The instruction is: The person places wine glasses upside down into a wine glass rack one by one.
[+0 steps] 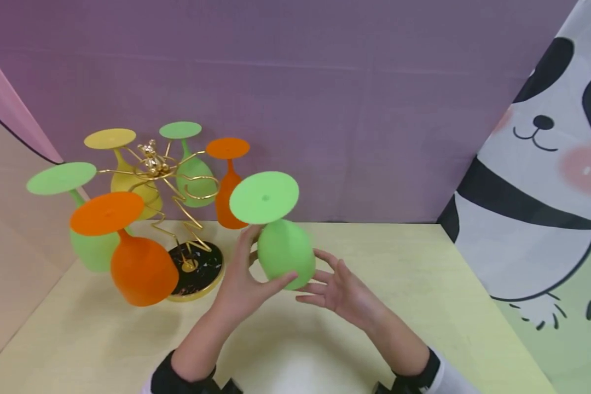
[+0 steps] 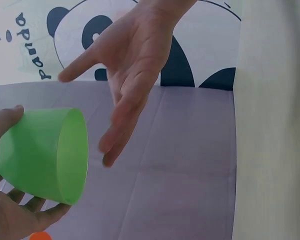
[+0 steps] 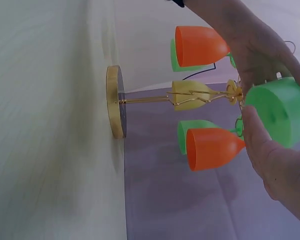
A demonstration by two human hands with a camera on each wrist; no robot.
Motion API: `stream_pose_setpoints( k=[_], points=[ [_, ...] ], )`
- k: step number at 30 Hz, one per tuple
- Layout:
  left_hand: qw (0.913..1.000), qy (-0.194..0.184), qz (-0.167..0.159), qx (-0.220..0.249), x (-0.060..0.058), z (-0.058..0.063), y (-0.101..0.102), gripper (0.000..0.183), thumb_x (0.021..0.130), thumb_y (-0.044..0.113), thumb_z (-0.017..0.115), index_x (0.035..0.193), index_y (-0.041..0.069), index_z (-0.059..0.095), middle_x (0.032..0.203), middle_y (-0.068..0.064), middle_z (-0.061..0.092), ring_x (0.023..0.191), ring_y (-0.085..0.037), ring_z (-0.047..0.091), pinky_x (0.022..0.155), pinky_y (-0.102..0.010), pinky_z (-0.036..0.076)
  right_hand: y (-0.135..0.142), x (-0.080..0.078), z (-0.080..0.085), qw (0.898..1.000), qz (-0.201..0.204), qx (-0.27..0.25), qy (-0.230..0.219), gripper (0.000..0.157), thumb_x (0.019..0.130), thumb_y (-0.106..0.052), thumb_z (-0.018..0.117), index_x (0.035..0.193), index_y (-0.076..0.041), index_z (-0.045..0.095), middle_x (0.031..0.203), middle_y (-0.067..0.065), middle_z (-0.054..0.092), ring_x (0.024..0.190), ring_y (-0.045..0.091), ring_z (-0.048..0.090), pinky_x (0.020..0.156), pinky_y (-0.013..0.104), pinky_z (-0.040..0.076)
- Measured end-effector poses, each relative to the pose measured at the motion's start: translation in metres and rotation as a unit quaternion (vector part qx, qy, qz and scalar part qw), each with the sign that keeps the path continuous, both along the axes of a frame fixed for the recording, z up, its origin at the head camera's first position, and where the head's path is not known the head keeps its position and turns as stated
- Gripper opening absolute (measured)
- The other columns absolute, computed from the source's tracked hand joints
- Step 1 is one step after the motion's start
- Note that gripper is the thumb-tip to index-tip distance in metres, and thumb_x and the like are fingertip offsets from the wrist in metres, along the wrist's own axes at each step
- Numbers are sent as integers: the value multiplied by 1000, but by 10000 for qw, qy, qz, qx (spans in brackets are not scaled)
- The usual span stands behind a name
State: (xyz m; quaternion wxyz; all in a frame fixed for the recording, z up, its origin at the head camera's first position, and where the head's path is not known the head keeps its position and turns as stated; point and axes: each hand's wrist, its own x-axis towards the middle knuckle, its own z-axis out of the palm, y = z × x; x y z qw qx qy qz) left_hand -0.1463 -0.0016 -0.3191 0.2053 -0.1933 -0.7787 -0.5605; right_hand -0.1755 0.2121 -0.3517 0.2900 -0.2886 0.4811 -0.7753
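My left hand (image 1: 243,284) grips the bowl of a green plastic goblet (image 1: 287,254), held upside down with its round foot on top. In the left wrist view, thumb and fingers curl round the green bowl (image 2: 32,150), its open rim facing the table. My right hand (image 1: 345,293) is beside the goblet, fingers extended and spread; in the left wrist view a gap shows between this hand (image 2: 135,70) and the bowl. To the left is a gold wire stand (image 1: 155,169) with several upside-down goblets, including an orange goblet (image 1: 145,271) in front.
The stand rises from a round black base (image 1: 197,268) with a gold rim on the pale table (image 1: 384,262). A small gold bear figure (image 1: 152,157) tops it. Behind hangs a purple cloth (image 1: 325,109); a panda print (image 1: 537,180) covers the right side.
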Motion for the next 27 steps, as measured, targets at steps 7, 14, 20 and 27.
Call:
stream_pose_setpoints(
  k=[7, 14, 20, 27],
  points=[
    [9955, -228, 922, 70, 0, -2, -21, 87, 65, 21, 82, 137, 19, 34, 136, -6, 38, 117, -22, 39, 94, -51, 42, 12, -5, -1, 9991, -272, -112, 296, 47, 102, -33, 15, 145, -15, 10, 141, 27, 30, 121, 45, 37, 98, 46, 41],
    [9884, -272, 1481, 194, 2, -2, -37, 84, 68, 22, 80, 138, 20, 33, 136, -8, 36, 115, -23, 37, 95, -56, 40, 27, -15, -2, 9971, -471, -246, 536, 54, 100, -40, 23, 146, -17, 7, 145, 27, 23, 124, 46, 31, 100, 46, 38],
    [9805, -287, 1894, 443, 1, -4, -45, 87, 69, 19, 79, 141, 20, 30, 138, -7, 34, 116, -24, 37, 95, -55, 40, 42, -22, 2, 9948, -808, -206, 593, 59, 99, -42, 28, 146, -16, 6, 145, 25, 24, 124, 45, 31, 100, 45, 38],
    [9723, -546, 2121, 812, -5, -7, -53, 87, 72, 19, 77, 142, 17, 27, 139, -7, 33, 120, -25, 38, 100, -50, 38, 59, -27, 5, 9901, -1223, -95, 682, 60, 98, -43, 28, 146, -17, 4, 144, 21, 27, 125, 42, 32, 99, 42, 39]
  ],
)
